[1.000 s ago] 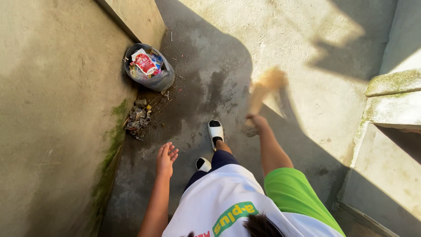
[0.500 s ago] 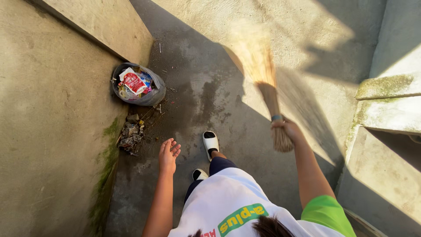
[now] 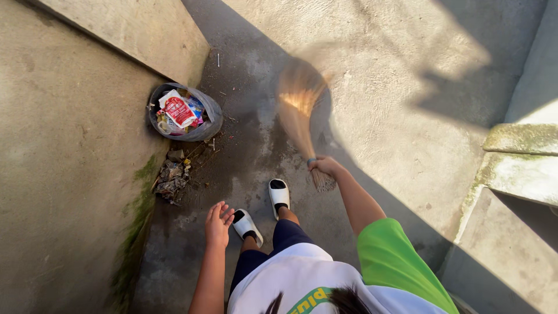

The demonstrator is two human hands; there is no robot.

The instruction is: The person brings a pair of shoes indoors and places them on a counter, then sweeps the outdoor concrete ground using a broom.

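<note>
Two hands: right hand [image 3: 325, 167] clamped on broom [image 3: 299, 110] near its bound end, bristles blurred over wet concrete floor [image 3: 256, 145]; left hand [image 3: 218, 224] open, empty. Broom looks light, springy. Bin [image 3: 185, 113] and litter pile [image 3: 171, 177] left.

Hard sunlight falls across the concrete ground [image 3: 407, 104] at the upper right, nearly glaring, while a broad shadow covers the centre and lower left. The broom [image 3: 299, 113] bristles smear into motion blur. Everything else is sharp; straight edges bow slightly near the frame's borders.
</note>
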